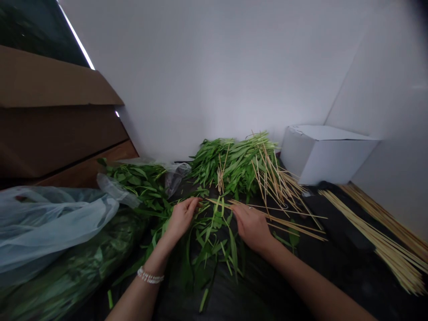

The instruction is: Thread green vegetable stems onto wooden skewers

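Between my hands a thin wooden skewer (214, 201) runs roughly level, with leafy green stems (209, 229) hanging at it; whether they are pierced or draped cannot be told. My left hand (182, 218) pinches at the skewer's left end, its fingertips partly hidden. My right hand (252, 226), wearing a ring, is closed around the skewer's other side. More loose skewers (294, 225) stick out to the right behind that hand. Just beyond lie piles of greens (240, 162), with a fan of skewers (274, 176) resting over them.
On the left are a translucent plastic bag (56, 223), a bag of greens (90, 263), more loose greens (137, 176) and a cardboard box (56, 138). A white box (321, 149) stands back right. Bundles of sticks (371, 236) lie along the right. Cut stem pieces (203, 300) are scattered in front.
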Action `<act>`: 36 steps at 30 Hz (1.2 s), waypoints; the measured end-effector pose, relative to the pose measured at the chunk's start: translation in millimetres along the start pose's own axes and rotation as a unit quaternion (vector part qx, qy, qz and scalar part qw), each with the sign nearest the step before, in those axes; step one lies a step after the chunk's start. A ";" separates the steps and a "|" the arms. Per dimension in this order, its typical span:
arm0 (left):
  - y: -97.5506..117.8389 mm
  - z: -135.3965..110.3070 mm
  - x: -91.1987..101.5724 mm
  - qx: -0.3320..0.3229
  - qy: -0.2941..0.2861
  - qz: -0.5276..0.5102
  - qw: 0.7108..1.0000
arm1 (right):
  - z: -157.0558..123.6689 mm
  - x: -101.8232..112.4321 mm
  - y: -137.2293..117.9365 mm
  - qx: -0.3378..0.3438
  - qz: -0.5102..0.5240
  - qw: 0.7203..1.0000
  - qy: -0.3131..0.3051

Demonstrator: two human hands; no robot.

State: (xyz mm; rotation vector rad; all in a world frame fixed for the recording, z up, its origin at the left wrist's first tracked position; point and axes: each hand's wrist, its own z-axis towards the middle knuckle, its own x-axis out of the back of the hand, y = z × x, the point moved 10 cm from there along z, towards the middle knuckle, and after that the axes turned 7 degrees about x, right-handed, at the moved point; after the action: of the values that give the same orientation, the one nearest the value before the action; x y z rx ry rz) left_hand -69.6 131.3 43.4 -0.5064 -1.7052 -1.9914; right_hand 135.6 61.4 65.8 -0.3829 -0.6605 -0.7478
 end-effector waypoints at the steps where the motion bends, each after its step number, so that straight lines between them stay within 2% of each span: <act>1: 0.0 0.2 1.1 -0.011 0.012 0.026 1.000 | 0.0 0.1 0.0 0.000 0.001 1.000 0.001; 5: -3.5 -0.1 -4.8 -0.033 0.008 0.161 0.986 | 0.2 -0.5 -0.1 0.000 0.005 1.000 -0.003; 10: -10.2 -6.5 -5.2 0.015 0.018 0.350 0.936 | 0.1 -1.2 -0.4 0.002 0.005 1.000 -0.006; 12: -10.7 -8.8 -5.7 0.026 0.015 0.380 0.925 | 0.1 -2.0 -0.3 0.000 0.007 1.000 -0.007; 14: -9.8 -9.2 -8.4 0.019 0.005 0.379 0.925 | 0.2 -2.0 -0.3 -0.001 0.008 1.000 -0.004; 18: -1.6 -5.6 -8.7 -0.017 0.014 0.292 0.956 | 0.7 -1.5 -0.5 -0.002 0.006 1.000 -0.003; 20: 2.9 -3.4 -4.9 -0.025 0.022 0.192 0.981 | 0.8 -2.1 -0.2 -0.003 0.007 1.000 -0.009; 22: 2.4 -1.3 -2.3 -0.005 0.010 0.056 0.998 | 0.7 -2.2 -0.2 -0.001 0.007 1.000 -0.010; 24: -2.7 0.0 -1.8 0.037 -0.007 -0.081 0.996 | 0.5 -2.4 -0.4 0.001 0.008 1.000 -0.010; 26: -9.1 0.2 -2.2 0.077 -0.012 -0.176 0.981 | 0.0 -3.4 0.1 0.000 0.010 1.000 -0.013; 28: -12.7 0.3 -2.9 0.093 -0.012 -0.202 0.975 | -0.4 -4.2 0.4 -0.001 0.013 1.000 -0.014; 33: -11.2 1.3 -2.0 0.059 0.009 -0.114 0.992 | -0.9 -5.3 -0.2 0.001 0.005 1.000 -0.017; 36: -10.6 0.6 -3.0 0.067 0.007 -0.123 0.990 | -1.5 -9.2 0.5 -0.001 -0.002 0.999 -0.035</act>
State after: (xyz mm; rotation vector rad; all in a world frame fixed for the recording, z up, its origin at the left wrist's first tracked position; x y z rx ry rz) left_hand -73.2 133.5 33.2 -0.2433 -1.9572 -2.0188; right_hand 131.6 65.5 58.5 -0.4120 -0.7271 -0.7410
